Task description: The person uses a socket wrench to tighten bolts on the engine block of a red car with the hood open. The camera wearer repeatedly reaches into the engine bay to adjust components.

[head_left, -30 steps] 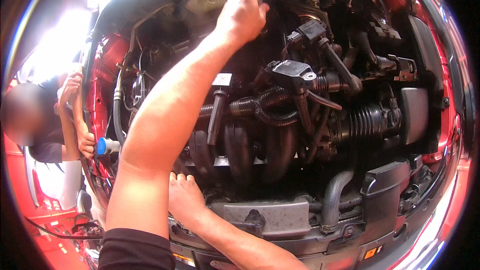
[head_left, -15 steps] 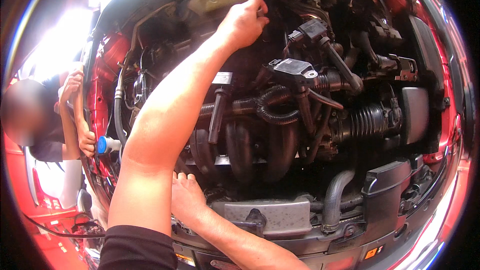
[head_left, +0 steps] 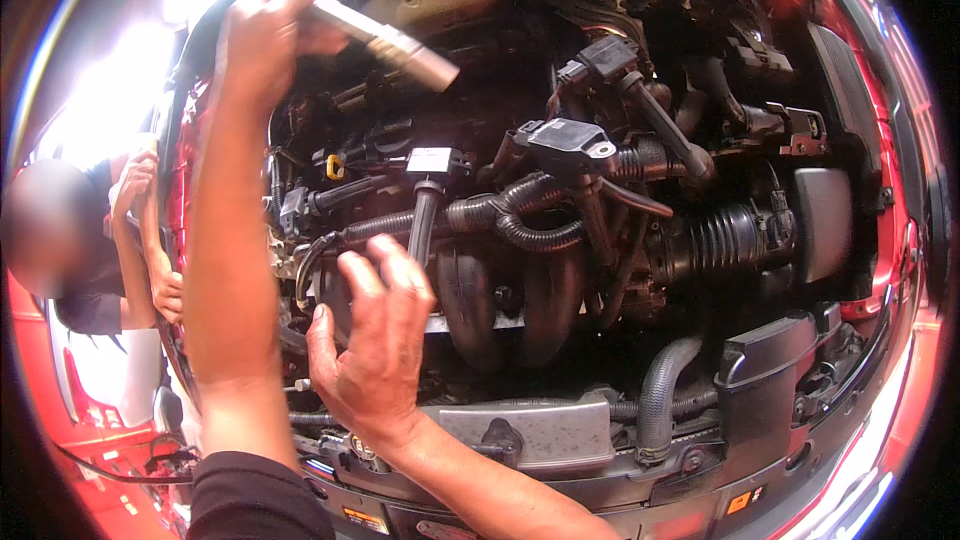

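At the upper left, my left hand (head_left: 268,28) is closed round a long silver socket tool (head_left: 400,55), slightly blurred. The tool slants down to the right over the engine, its wider cylindrical end free. My right hand (head_left: 375,340) is lower down, fingers apart and raised, with nothing in it, over the front of the engine's intake pipes (head_left: 468,310). Beyond its fingertips, a black ignition coil (head_left: 425,210) with a white label lies across a corrugated hose. Two more coils, one mid-engine (head_left: 565,140) and one farther back (head_left: 608,60), lie loose on top.
A corrugated black hose (head_left: 540,235) loops across the engine. The ribbed air intake duct (head_left: 730,240) is on the right, the radiator hose (head_left: 668,395) at the front. A yellow dipstick ring (head_left: 335,167) shows at left. Another person's hand (head_left: 135,185) is by the red fender.
My left hand has swung up and left from above the engine, and the socket tool now shows in it. My right hand has risen from beside my left arm, its fingers now spread.
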Demonstrator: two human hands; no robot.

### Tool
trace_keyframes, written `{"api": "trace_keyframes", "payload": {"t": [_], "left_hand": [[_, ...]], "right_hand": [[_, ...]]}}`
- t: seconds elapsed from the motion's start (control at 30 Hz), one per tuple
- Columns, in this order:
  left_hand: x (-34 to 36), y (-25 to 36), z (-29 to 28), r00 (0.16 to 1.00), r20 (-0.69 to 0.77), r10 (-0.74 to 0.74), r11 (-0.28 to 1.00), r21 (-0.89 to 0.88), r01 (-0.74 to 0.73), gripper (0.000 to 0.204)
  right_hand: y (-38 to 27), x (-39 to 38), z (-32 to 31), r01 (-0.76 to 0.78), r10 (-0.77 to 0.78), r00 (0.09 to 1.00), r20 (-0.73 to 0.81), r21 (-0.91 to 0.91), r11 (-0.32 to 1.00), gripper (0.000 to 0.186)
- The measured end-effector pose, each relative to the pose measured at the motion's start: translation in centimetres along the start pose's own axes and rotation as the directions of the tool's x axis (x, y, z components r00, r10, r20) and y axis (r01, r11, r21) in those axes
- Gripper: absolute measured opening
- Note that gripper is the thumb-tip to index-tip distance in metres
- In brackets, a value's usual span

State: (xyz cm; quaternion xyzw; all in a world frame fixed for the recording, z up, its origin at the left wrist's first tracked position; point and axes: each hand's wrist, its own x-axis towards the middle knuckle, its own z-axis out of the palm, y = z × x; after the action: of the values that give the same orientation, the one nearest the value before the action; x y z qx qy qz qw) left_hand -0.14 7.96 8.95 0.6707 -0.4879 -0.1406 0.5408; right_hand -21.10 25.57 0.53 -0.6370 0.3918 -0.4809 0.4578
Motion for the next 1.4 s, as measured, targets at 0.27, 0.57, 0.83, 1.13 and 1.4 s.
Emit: {"api": "trace_keyframes", "payload": {"t": [0.27,0.57,0.83,1.13,1.4], "left_hand": [[-8.8,7.2,-0.2,0.695,0.662,-0.28,0.96,0.191,0.205,0.033],[0.5,-3.0,12.9,0.278,0.665,-0.693,0.711,0.694,0.11,0.069],[5.7,-6.8,18.7,0.064,0.588,-0.807,0.577,0.806,-0.13,0.02],[7.5,-7.0,20.0,0.222,0.401,-0.889,0.33,0.896,-0.298,0.028],[7.4,-8.6,18.1,0.138,0.679,-0.721,0.212,0.405,-0.889,0.036]], "right_hand": [[-0.1,2.0,-1.6,-0.319,0.338,0.941,-0.005,0.318,0.893,0.059],[-1.2,0.0,-0.2,-0.44,0.444,0.89,0.106,0.46,0.771,0.028],[0.4,-0.2,-0.1,-0.448,0.505,0.861,0.066,0.57,0.689,0.033],[-0.2,0.2,0.0,-0.535,0.56,0.819,0.121,0.514,0.671,0.023],[0.0,0.5,-0.2,-0.562,0.625,0.774,0.102,0.564,0.605,0.025]]}}
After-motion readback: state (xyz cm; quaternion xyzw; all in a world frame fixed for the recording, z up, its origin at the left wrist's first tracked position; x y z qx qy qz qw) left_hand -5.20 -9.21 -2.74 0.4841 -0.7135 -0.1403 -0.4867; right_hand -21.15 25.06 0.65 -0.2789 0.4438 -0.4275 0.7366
